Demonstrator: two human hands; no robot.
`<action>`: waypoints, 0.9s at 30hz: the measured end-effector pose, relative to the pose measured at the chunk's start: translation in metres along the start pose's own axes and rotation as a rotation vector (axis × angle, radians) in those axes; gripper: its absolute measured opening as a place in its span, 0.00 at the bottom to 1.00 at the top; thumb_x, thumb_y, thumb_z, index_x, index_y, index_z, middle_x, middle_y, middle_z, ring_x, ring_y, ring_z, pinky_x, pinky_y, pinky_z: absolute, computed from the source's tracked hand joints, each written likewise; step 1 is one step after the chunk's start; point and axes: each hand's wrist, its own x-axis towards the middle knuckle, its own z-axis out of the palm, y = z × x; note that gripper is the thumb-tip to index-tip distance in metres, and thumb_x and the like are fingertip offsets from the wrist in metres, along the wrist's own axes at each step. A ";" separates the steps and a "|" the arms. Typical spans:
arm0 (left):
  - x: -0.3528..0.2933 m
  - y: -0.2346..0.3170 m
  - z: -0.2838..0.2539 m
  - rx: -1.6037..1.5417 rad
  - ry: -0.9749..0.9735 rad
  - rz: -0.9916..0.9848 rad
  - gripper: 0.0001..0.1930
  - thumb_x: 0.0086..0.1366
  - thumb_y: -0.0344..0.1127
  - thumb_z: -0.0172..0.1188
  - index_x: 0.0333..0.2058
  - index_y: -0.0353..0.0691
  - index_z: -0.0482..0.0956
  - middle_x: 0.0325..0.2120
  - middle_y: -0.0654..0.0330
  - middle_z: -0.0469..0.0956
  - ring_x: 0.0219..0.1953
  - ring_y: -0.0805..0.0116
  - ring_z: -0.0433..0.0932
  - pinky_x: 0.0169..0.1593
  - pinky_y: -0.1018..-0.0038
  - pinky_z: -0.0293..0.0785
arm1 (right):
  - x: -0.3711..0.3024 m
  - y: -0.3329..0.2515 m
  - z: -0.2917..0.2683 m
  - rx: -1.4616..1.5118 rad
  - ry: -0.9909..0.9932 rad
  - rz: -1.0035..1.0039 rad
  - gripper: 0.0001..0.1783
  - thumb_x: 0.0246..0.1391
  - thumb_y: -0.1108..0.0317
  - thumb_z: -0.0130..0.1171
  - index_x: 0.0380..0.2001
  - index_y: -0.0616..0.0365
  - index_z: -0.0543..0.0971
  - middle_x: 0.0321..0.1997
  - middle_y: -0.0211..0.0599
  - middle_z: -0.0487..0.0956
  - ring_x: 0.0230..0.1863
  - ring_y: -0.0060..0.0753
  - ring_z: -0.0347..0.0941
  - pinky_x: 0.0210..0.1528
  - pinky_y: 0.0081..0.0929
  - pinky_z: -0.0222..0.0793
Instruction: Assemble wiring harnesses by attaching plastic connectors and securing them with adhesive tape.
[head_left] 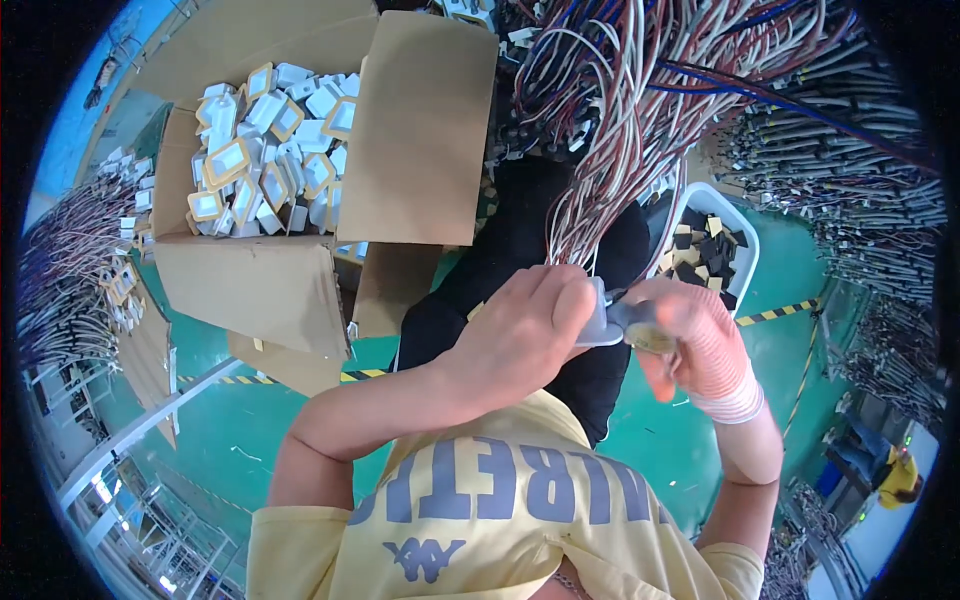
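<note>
My left hand is closed around a small grey-white plastic part held over my lap. A bundle of white and red wires runs down from above to this part. My right hand, in a pink and white knit glove, pinches a small yellowish piece against the part's right side. The two hands meet at the part, and my fingers hide most of it.
An open cardboard box at upper left holds several white parts with yellow rims. A white bin of black and yellow squares sits to the right. Wire harnesses hang all around. A person in yellow is at lower right.
</note>
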 end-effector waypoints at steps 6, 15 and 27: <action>-0.001 0.003 0.001 -0.337 0.062 -0.175 0.25 0.51 0.44 0.70 0.36 0.35 0.65 0.26 0.53 0.75 0.28 0.54 0.79 0.31 0.66 0.74 | -0.025 0.052 0.022 0.309 -0.254 -0.265 0.52 0.49 0.35 0.55 0.66 0.61 0.53 0.28 0.41 0.74 0.16 0.29 0.69 0.17 0.20 0.63; -0.004 -0.001 0.009 -1.318 -0.178 -0.527 0.20 0.56 0.40 0.69 0.36 0.39 0.65 0.26 0.62 0.76 0.26 0.78 0.74 0.29 0.78 0.71 | 0.013 0.044 0.007 -0.905 0.474 -0.864 0.28 0.40 0.79 0.64 0.49 0.62 0.73 0.54 0.48 0.70 0.46 0.43 0.74 0.44 0.34 0.72; -0.002 -0.006 -0.007 -0.590 0.046 -0.305 0.23 0.52 0.44 0.71 0.36 0.35 0.70 0.26 0.54 0.78 0.28 0.68 0.81 0.30 0.74 0.76 | 0.025 0.023 -0.029 -1.375 0.172 -1.202 0.18 0.31 0.61 0.68 0.27 0.55 0.75 0.25 0.34 0.74 0.21 0.33 0.73 0.20 0.28 0.69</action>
